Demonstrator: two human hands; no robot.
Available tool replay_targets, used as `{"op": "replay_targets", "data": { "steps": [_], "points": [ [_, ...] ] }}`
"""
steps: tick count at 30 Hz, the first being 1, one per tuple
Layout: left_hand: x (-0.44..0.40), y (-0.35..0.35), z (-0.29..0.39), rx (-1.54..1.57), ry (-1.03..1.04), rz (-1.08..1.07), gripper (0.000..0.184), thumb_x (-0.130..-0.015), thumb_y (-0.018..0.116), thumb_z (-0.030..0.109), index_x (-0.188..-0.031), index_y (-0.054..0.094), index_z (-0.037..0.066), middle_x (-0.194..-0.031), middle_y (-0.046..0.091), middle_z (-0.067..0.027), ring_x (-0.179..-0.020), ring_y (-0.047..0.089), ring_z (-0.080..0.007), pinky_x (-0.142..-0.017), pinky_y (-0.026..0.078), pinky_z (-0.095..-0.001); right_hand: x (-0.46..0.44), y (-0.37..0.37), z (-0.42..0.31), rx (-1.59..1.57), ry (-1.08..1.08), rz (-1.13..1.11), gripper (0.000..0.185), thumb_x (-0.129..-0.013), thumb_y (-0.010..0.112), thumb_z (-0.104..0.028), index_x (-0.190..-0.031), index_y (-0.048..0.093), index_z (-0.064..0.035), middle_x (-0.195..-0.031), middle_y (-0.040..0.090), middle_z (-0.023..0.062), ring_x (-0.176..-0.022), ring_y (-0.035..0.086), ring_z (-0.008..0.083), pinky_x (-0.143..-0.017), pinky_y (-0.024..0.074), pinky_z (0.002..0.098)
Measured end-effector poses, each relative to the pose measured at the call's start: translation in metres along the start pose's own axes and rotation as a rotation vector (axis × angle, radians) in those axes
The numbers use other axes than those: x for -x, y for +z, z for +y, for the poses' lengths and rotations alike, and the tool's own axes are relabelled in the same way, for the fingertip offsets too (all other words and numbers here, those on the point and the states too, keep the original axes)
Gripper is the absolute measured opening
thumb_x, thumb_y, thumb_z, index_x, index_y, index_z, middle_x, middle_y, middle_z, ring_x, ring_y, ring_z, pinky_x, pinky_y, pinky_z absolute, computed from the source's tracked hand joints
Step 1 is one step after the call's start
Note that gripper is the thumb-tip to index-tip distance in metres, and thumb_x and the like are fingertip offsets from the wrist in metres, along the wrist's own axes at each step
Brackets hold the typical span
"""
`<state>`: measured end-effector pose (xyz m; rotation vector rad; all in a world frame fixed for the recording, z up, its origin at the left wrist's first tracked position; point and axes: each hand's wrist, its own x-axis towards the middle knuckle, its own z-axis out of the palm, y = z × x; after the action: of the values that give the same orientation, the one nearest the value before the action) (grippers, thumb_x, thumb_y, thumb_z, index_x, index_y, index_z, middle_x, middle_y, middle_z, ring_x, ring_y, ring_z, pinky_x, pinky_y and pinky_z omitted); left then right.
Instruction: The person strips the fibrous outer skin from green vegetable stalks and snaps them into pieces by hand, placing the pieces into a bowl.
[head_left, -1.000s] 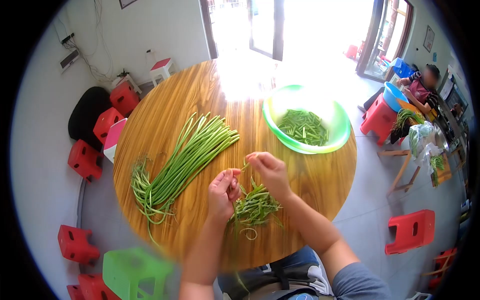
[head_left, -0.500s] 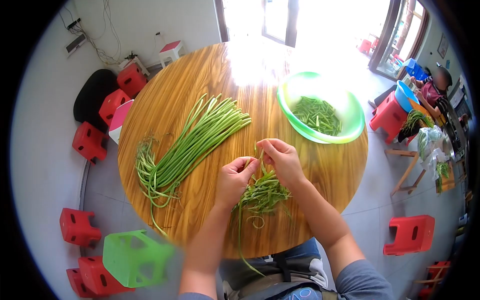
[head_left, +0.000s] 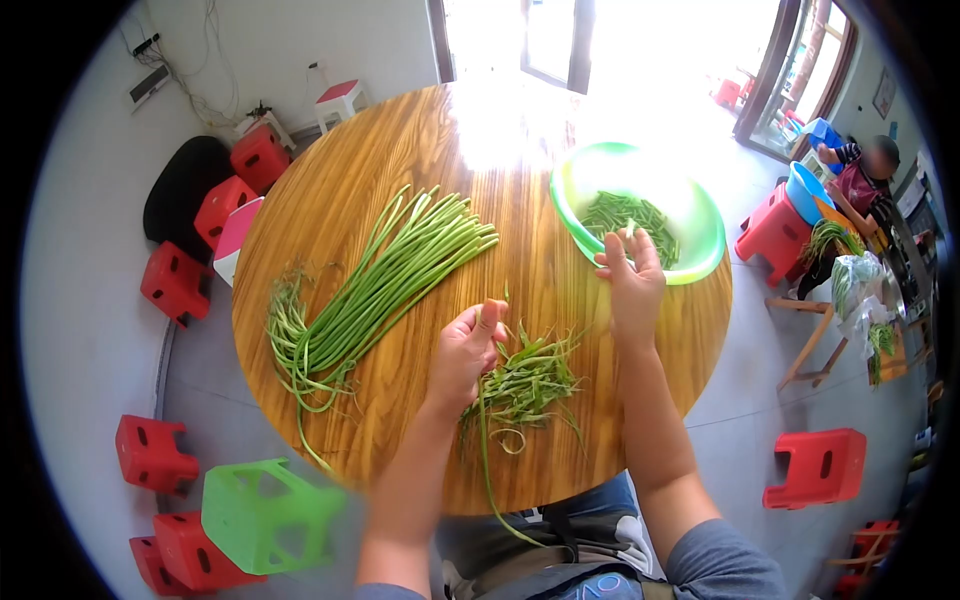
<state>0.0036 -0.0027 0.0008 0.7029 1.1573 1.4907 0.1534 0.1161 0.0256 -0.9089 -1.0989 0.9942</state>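
Observation:
My left hand (head_left: 466, 352) is closed around a long garlic scape (head_left: 488, 470), whose thin end hangs down past the table edge to my lap. Over the near rim of the green-and-white bowl (head_left: 708, 262) is my right hand (head_left: 637, 285), a short pale-green scape piece (head_left: 630, 229) pinched at its fingertips. Inside the bowl lie many cut pieces (head_left: 612, 214). Beside and below my left hand sits a pile of scape trimmings (head_left: 535, 385). A large bunch of whole garlic scapes (head_left: 390, 285) rests on the table to the left.
The round wooden table (head_left: 330, 190) stands before me. Red stools (head_left: 175, 280) and a green stool (head_left: 265, 515) are at the left; another red stool (head_left: 818, 468) is at the right. A person (head_left: 868, 180) works at the far right near a blue basin (head_left: 808, 190).
My right hand has moved away from my left, up and right to the bowl, carrying a short piece. My left hand has stayed nearly in place with the scape.

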Motion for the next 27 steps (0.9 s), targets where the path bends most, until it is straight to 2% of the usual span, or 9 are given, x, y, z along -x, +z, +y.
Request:
{"op": "replay_targets", "data": {
  "steps": [3,4,8,11,12,15,19,23,27],
  "points": [
    [-0.001,0.0,-0.002,0.12,-0.016,-0.032,0.082,-0.087,0.034,0.061,-0.131,0.028,-0.008,-0.069,0.053,-0.0054,-0.042,0.032,-0.0032,-0.04,0.026,-0.0175,0.017,0.005,-0.005,0.187,-0.182,-0.065,0.044,-0.081,0.067,-0.017,-0.118,0.052,0.0011,-0.109,0.054,0.01,-0.064,0.051,0.0054,-0.052,0.0423,0.0176],
    [-0.004,-0.005,-0.004,0.04,-0.005,-0.089,0.094,-0.085,0.022,0.068,-0.137,0.009,-0.009,-0.07,0.055,-0.0086,-0.042,0.032,-0.0037,-0.04,0.026,-0.0179,0.023,0.007,-0.005,0.275,-0.244,-0.149,0.04,-0.081,0.068,-0.017,-0.114,0.055,-0.0004,-0.105,0.055,0.0092,-0.063,0.05,0.0051,-0.052,0.042,0.0176],
    [-0.009,-0.007,-0.013,0.085,-0.015,-0.165,0.084,-0.087,0.023,0.064,-0.128,0.031,-0.009,-0.07,0.056,-0.0085,-0.042,0.033,-0.0043,-0.039,0.027,-0.0181,0.039,0.016,0.022,0.282,-0.161,-0.745,0.019,-0.079,0.068,-0.014,-0.095,0.066,-0.0047,-0.09,0.057,0.005,-0.061,0.048,0.0042,-0.051,0.041,0.0186],
    [-0.011,-0.01,-0.017,0.058,0.008,-0.261,0.075,-0.09,0.023,0.06,-0.117,0.043,-0.007,-0.071,0.057,-0.0086,-0.043,0.036,-0.0056,-0.039,0.028,-0.0185,0.049,0.022,0.015,0.162,0.244,-0.856,0.018,-0.081,0.067,-0.013,-0.092,0.064,0.0008,-0.077,0.058,0.0015,-0.056,0.048,0.0036,-0.051,0.0389,0.0172],
    [-0.009,-0.008,-0.016,0.075,-0.008,-0.239,0.071,-0.091,0.024,0.058,-0.114,0.045,-0.006,-0.071,0.057,-0.0085,-0.043,0.038,-0.0063,-0.04,0.029,-0.0188,0.047,0.02,0.012,0.161,0.337,-0.859,0.015,-0.083,0.064,-0.013,-0.092,0.063,-0.0009,-0.074,0.058,-0.0009,-0.064,0.049,0.0038,-0.058,0.0399,0.0176],
    [-0.005,0.001,-0.01,0.137,-0.104,-0.161,0.054,-0.095,0.032,0.045,-0.109,0.049,-0.004,-0.07,0.058,-0.0082,-0.046,0.043,-0.0083,-0.041,0.033,-0.0201,0.04,0.021,0.016,-0.075,0.314,-0.654,0.016,-0.083,0.064,-0.014,-0.09,0.063,0.0001,-0.072,0.057,-0.0007,-0.063,0.049,0.0047,-0.059,0.0416,0.0183],
    [-0.005,-0.001,-0.012,0.136,-0.185,-0.201,0.033,-0.094,0.039,0.025,-0.099,0.056,-0.003,-0.069,0.058,-0.0075,-0.049,0.047,-0.0102,-0.043,0.036,-0.0217,0.028,0.015,0.016,-0.088,0.349,-0.555,0.016,-0.086,0.06,-0.017,-0.093,0.059,-0.0026,-0.081,0.062,0.0024,-0.067,0.051,0.0048,-0.061,0.0412,0.0192],
    [-0.003,-0.001,-0.01,0.099,-0.18,-0.221,0.029,-0.09,0.043,0.022,-0.088,0.059,-0.002,-0.066,0.053,-0.0044,-0.049,0.044,-0.0098,-0.043,0.034,-0.022,0.033,0.016,0.008,-0.101,0.41,-0.662,0.011,-0.088,0.057,-0.017,-0.091,0.059,-0.0057,-0.082,0.064,0.0024,-0.064,0.046,0.0049,-0.06,0.0378,0.0196],
    [-0.001,-0.001,-0.008,0.068,-0.169,-0.168,0.024,-0.088,0.047,0.021,-0.081,0.057,0.001,-0.062,0.05,-0.0015,-0.046,0.041,-0.0078,-0.041,0.031,-0.021,0.033,0.015,0.014,-0.087,0.272,-0.662,0.013,-0.087,0.059,-0.015,-0.092,0.059,-0.0037,-0.083,0.064,0.003,-0.07,0.053,0.0062,-0.061,0.043,0.0209]
  ]
}}
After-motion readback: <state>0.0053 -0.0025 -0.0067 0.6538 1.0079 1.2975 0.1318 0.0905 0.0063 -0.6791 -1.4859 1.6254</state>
